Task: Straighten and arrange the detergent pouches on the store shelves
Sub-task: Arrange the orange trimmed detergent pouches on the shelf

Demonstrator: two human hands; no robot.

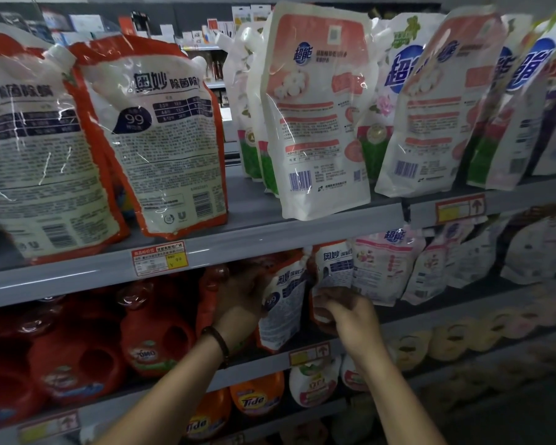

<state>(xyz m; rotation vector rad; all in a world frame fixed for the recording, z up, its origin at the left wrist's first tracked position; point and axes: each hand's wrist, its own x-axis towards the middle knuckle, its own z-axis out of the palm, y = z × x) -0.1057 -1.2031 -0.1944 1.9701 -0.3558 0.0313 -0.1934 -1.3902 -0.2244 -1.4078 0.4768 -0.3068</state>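
Hands at work on middle shelf point(264, 364). The left hand point(241, 300) grips the left edge of the first pouch point(283, 306), red and white, tilted, its bottom right at the shelf's front lip. The right hand point(344, 313) has fingers curled round the lower part of the second pouch point(333, 268), just beside the first; the tops touch. Tight here: red bottles point(154, 332) crowd the left hand, and pink pouches point(382, 268) press vs. the second pouch's right edge. On the top shelf point(270, 239) there's bare room btwn the red pouches point(161, 130) and a big pink-backed pouch point(315, 107), which leans fwd w/ its bottom over the lip.
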